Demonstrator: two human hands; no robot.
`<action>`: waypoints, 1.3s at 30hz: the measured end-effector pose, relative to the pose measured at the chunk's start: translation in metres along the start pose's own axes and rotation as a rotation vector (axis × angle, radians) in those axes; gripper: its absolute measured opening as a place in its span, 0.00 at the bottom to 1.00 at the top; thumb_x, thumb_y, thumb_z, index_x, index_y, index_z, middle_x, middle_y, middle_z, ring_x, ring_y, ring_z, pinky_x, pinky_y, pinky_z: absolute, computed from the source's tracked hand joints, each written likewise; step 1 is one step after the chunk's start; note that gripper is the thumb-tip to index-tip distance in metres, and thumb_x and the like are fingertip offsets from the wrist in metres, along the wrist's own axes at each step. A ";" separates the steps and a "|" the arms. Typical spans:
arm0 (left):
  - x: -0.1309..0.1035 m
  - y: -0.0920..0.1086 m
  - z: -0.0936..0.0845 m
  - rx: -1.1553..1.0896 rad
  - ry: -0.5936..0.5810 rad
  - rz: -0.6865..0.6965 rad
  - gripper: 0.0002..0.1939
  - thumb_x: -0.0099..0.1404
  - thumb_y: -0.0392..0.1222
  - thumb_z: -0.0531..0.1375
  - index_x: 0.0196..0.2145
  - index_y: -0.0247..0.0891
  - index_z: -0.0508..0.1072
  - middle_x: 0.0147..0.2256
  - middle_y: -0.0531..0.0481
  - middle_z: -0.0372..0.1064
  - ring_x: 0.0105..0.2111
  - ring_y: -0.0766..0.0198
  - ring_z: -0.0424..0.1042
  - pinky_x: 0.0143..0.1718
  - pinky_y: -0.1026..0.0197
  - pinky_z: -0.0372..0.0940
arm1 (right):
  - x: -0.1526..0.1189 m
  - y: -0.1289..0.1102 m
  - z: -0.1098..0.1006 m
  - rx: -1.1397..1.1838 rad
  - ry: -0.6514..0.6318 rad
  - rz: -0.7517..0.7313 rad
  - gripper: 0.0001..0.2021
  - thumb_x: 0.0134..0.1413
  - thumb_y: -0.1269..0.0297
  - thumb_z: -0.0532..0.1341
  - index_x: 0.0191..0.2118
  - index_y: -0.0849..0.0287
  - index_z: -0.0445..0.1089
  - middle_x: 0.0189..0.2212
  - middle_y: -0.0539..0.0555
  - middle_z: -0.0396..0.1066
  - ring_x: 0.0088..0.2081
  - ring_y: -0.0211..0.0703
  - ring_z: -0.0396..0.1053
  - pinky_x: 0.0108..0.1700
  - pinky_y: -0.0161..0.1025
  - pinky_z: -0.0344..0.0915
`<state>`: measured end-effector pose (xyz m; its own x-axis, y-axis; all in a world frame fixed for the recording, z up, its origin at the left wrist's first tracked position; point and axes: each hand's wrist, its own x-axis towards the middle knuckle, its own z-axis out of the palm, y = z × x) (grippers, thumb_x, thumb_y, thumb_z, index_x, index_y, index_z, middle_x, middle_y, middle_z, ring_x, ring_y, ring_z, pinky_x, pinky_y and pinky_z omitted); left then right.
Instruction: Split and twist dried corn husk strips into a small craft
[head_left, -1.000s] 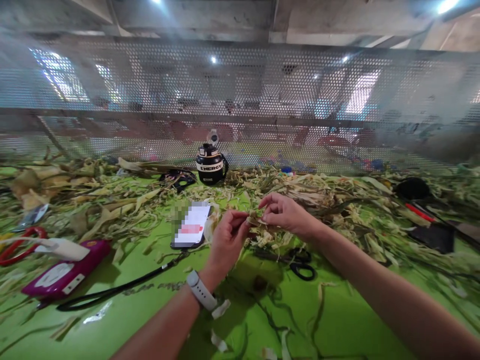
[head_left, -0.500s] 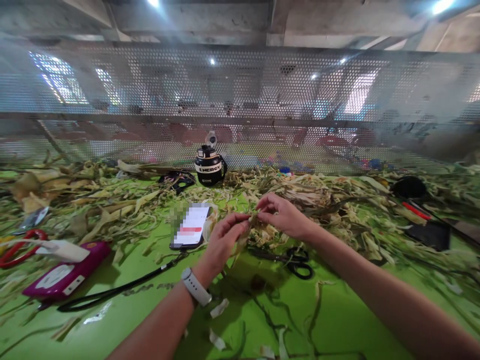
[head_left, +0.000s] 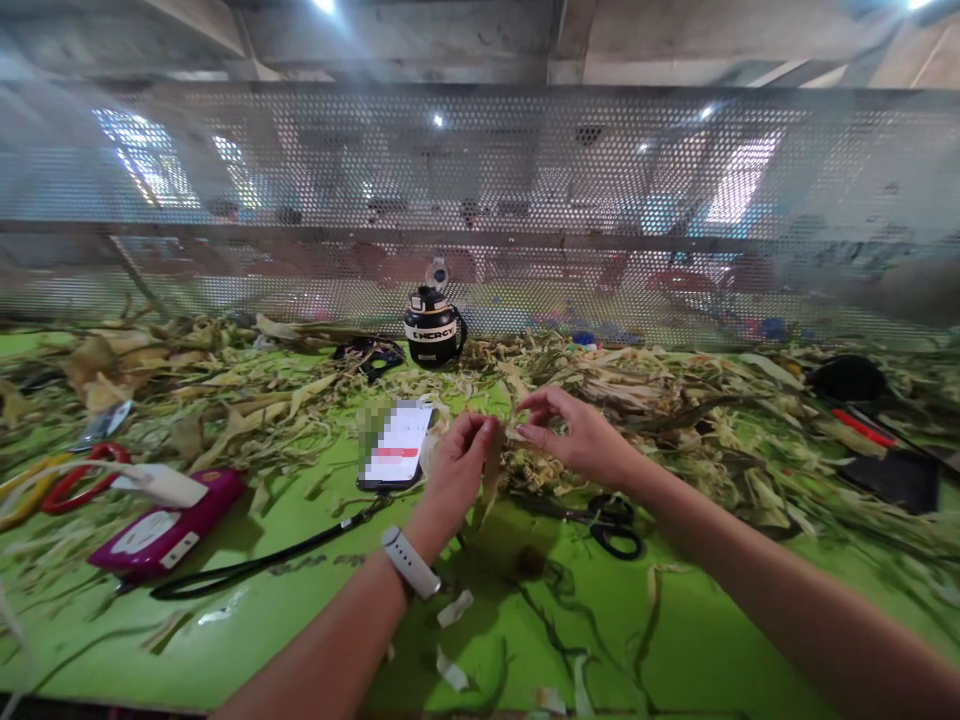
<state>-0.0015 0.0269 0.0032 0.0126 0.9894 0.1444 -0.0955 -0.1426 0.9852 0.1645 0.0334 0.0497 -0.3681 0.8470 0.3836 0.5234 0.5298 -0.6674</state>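
My left hand (head_left: 457,465), with a pale watch at the wrist, is closed in a pinch on a strip of dried corn husk (head_left: 490,475) that hangs below the fingertips. Just to the right is my right hand (head_left: 571,432), its thumb and curled fingers apart, close to the strip's top end. Behind and below the hands lies a heap of shredded husk (head_left: 536,470). Black-handled scissors (head_left: 611,525) rest on the green table (head_left: 315,640) under my right forearm. Left of my left hand lies a phone (head_left: 401,445) with its screen lit.
A black bottle (head_left: 433,335) with its lid up stands at the back before a perforated metal screen (head_left: 510,180). On the left are a magenta power bank (head_left: 169,530) with a white plug, a black strap (head_left: 270,555) and red-handled scissors (head_left: 82,480). Loose husks (head_left: 660,385) cover the back.
My right hand has parted slightly from my left, and its fingers have come away from the husk. The whole view has shifted, so the things on the table appear further right.
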 end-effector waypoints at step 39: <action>-0.008 0.003 0.007 -0.127 0.020 -0.029 0.16 0.54 0.53 0.61 0.32 0.36 0.72 0.28 0.52 0.70 0.26 0.69 0.68 0.26 0.69 0.65 | 0.004 0.001 -0.003 -0.330 0.189 -0.148 0.17 0.60 0.57 0.50 0.22 0.57 0.57 0.22 0.51 0.61 0.28 0.39 0.59 0.33 0.36 0.54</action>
<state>0.0048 0.0185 0.0060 -0.0025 0.9936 0.1129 -0.2212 -0.1106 0.9689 0.1659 0.0373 0.0524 -0.3262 0.7372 0.5917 0.7053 0.6065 -0.3669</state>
